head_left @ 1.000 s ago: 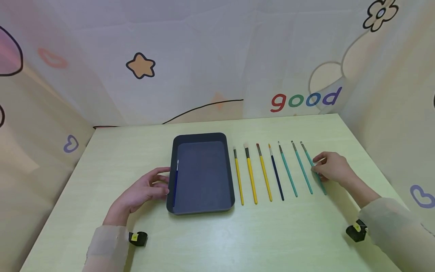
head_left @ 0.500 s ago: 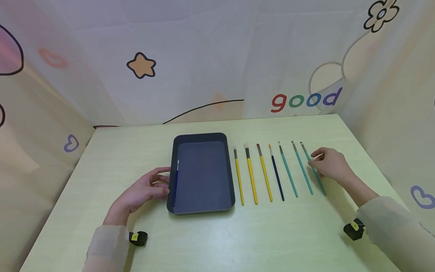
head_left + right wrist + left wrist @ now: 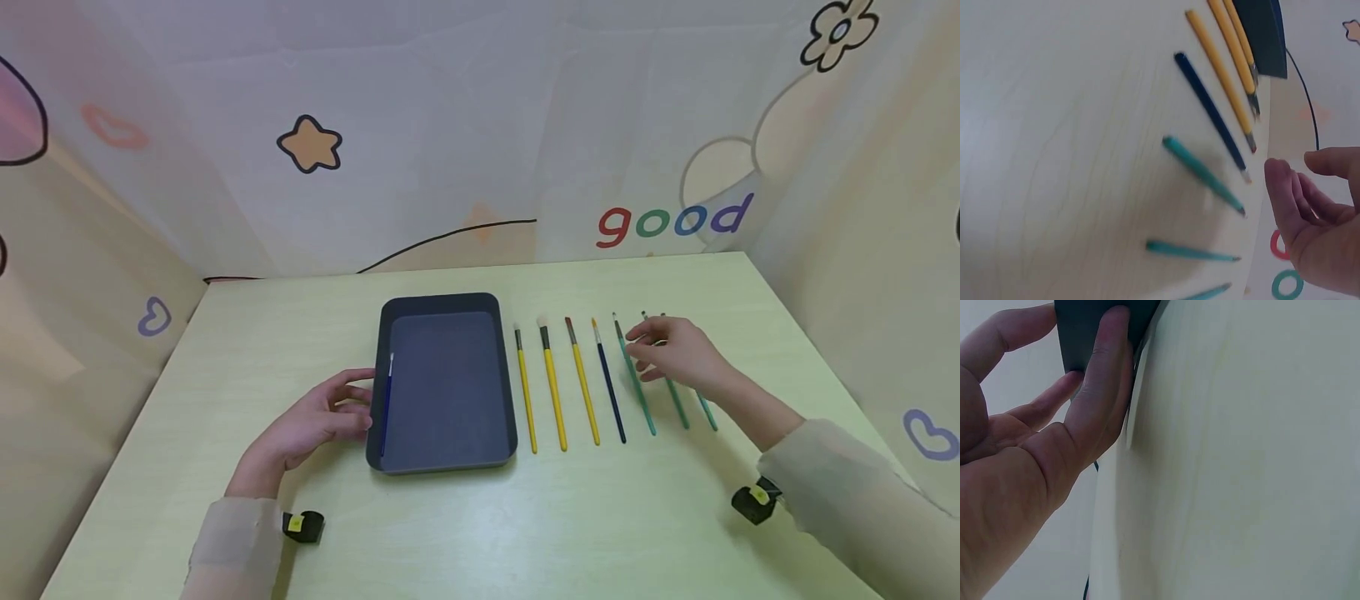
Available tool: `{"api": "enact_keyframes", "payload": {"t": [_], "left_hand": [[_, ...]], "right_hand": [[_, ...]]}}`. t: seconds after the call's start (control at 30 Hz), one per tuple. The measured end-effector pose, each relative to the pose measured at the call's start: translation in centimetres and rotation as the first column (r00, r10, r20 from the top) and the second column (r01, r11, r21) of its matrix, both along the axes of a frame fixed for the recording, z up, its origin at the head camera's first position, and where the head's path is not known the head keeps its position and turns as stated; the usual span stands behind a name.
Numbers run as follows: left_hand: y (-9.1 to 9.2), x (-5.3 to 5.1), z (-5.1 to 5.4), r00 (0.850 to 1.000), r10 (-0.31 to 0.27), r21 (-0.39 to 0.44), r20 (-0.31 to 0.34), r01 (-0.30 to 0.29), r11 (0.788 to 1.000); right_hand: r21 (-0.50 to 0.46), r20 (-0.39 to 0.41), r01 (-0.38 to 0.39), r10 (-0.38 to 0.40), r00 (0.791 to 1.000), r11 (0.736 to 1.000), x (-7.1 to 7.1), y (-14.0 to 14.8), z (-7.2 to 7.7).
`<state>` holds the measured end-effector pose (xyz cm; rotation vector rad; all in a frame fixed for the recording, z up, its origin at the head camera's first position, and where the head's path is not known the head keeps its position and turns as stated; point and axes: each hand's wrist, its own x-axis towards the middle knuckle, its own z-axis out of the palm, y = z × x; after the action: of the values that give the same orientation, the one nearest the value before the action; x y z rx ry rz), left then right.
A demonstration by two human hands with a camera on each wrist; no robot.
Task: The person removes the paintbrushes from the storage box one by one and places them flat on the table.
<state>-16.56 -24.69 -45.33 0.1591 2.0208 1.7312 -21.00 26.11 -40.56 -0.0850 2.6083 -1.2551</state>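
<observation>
My left hand (image 3: 318, 421) touches the left wall of a dark grey tray (image 3: 457, 392), its fingers against the outer side of the wall (image 3: 1082, 337). Inside that tray, along its left edge, lies a thin blue paintbrush (image 3: 387, 408). My right hand (image 3: 682, 354) holds nothing and hovers above the teal brushes, fingertips near the leftmost teal paintbrush (image 3: 641, 392). It partly covers the middle teal paintbrush (image 3: 678, 408) and the rightmost one (image 3: 707, 412). In the right wrist view, a gap separates thumb and fingers (image 3: 1277, 172).
Left of the teal brushes lie a navy paintbrush (image 3: 612, 392) and three yellow-handled paintbrushes (image 3: 555, 392), side by side, bristles toward the back. All rest on a pale wooden table (image 3: 465, 533). A printed curtain (image 3: 450, 125) encloses the back and sides.
My right hand has left the rightmost teal paintbrush and moved left over the other teal brushes. That brush stays where it lay. The left hand and tray have not moved.
</observation>
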Motion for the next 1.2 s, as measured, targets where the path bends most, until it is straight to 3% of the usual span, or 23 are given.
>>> {"api": "enact_keyframes", "payload": {"t": [0.2, 0.4, 0.6, 0.87, 1.03, 1.2], "left_hand": [[0.0, 0.0, 0.0, 1.000, 0.000, 0.003, 0.000, 0.000, 1.000], [0.0, 0.0, -0.1, 1.000, 0.001, 0.005, -0.001, -0.001, 1.000], [-0.1, 0.0, -0.1, 1.000, 0.002, 0.010, -0.002, -0.002, 1.000], [0.0, 0.1, -0.1, 1.000, 0.002, 0.010, -0.006, -0.002, 1.000], [0.0, 0.1, -0.2, 1.000, -0.001, 0.011, -0.004, 0.001, 1.000], [0.0, 0.0, -0.2, 1.000, -0.001, 0.011, -0.006, 0.001, 1.000]], "right_hand": [[-0.172, 0.107, -0.051, 0.071, 0.992, 0.984, 0.6, -2.6, 0.9], [-0.324, 0.170, -0.077, 0.138, 0.976, 0.943, 1.2, -4.9, 1.6], [-0.443, 0.210, -0.111, 0.224, 0.952, 0.890, 1.5, -7.2, 1.4], [-0.593, 0.206, -0.188, 0.374, 0.904, 0.783, 1.9, -10.9, 0.9], [-0.646, 0.216, -0.195, 0.422, 0.881, 0.738, 2.3, -13.0, 0.2], [-0.668, 0.224, -0.200, 0.450, 0.865, 0.717, 2.7, -14.6, -0.5]]}}
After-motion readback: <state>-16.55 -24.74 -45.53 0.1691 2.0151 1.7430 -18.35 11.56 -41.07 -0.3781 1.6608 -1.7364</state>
